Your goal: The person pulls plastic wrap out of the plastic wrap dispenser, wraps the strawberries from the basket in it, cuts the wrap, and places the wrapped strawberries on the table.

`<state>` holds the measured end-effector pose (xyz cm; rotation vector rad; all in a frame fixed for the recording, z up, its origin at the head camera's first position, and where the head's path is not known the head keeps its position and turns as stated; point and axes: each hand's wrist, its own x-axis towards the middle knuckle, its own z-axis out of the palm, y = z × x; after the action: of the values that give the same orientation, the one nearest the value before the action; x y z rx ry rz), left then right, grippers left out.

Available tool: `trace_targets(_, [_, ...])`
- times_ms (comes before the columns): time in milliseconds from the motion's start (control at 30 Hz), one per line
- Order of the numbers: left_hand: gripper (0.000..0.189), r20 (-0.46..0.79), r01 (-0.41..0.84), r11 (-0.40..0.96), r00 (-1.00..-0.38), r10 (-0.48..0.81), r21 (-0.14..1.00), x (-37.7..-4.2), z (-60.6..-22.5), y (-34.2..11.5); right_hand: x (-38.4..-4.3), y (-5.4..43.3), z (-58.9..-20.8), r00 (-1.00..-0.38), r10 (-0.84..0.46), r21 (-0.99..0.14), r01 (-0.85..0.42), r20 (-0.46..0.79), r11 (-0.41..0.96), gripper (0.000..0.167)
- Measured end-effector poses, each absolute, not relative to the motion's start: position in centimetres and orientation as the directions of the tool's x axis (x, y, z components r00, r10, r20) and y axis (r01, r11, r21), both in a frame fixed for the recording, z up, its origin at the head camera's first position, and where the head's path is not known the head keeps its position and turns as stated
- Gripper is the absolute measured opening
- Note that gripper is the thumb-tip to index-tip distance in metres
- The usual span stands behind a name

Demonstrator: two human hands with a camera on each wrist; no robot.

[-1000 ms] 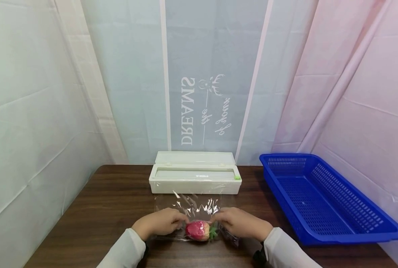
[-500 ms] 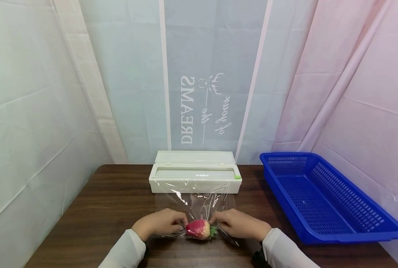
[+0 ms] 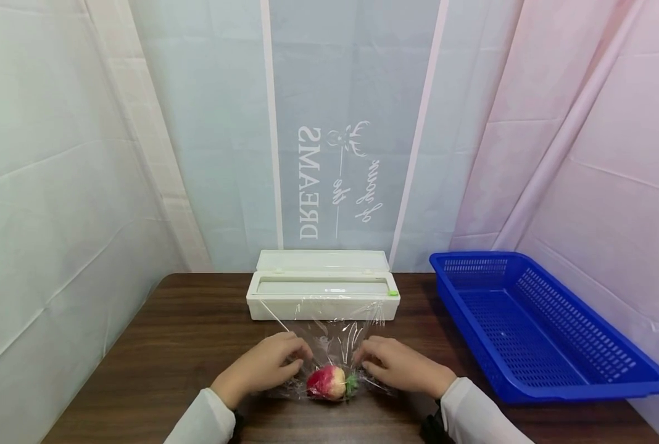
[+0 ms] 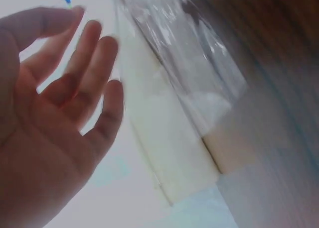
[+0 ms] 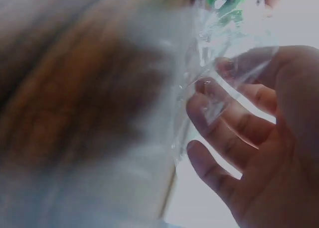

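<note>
A red fruit [image 3: 326, 383] with a cream end and green leaves, like a large strawberry, lies on its side near the table's front, with clear cling film [image 3: 335, 339] over and around it. The film runs back to a white cling film dispenser [image 3: 321, 308]. My left hand [image 3: 268, 364] is just left of the fruit; in the left wrist view its fingers [image 4: 102, 58] are loosely bent and hold nothing. On the fruit's right is my right hand [image 3: 404, 367]. Film lies against its thumb and fingertips [image 5: 197, 108] in the right wrist view, with the fingers spread and relaxed.
The dispenser's lid [image 3: 323, 260] is raised at the back, and a green slider [image 3: 393, 293] sits at its right end. A blue plastic basket [image 3: 585, 394] stands on the right of the brown wooden table [image 3: 157, 345]. Fabric walls surround the table.
Both hands have lifted slightly and moved a little away from the fruit, their fingers loosening. The film has been drawn up and bunched around the fruit, which has barely moved.
</note>
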<state>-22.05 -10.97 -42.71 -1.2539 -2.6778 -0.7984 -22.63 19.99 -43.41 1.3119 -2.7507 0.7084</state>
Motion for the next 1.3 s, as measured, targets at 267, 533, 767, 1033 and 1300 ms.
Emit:
trace_targets(267, [0.019,0.299,0.730,0.564,-0.677,0.672,0.385,-20.3,-42.4,-9.0,-21.0,17.6,-42.0,-0.536,-0.722,-0.253,-0.844,0.438,0.473,0.017])
trace_targets(533, [0.027,0.258,0.714,0.594,-0.693,0.673,0.370,-20.4,-42.8,-8.3,-19.6,15.3,-42.9,-0.498,-0.744,-0.207,-0.866,0.446,0.456,0.020])
trace_targets(767, [0.027,0.232,0.699,0.607,-0.706,0.669,0.378,-20.4,-42.8,-8.2,-19.2,15.2,-43.1,-0.575,-0.722,-0.267,-0.818,0.386,0.509,0.020])
trace_targets(1033, [0.031,0.187,0.667,0.609,-0.725,0.663,0.430,-20.5,-42.9,-8.3,-19.3,15.4,-43.2,-0.633,-0.709,-0.321,-0.772,0.311,0.548,0.031])
trace_targets(1300, [0.043,0.158,0.663,0.596,-0.717,0.679,0.452,-20.4,-43.3,-8.5,-19.6,15.7,-43.7,-0.666,-0.696,-0.374,-0.738,0.268,0.561,0.033])
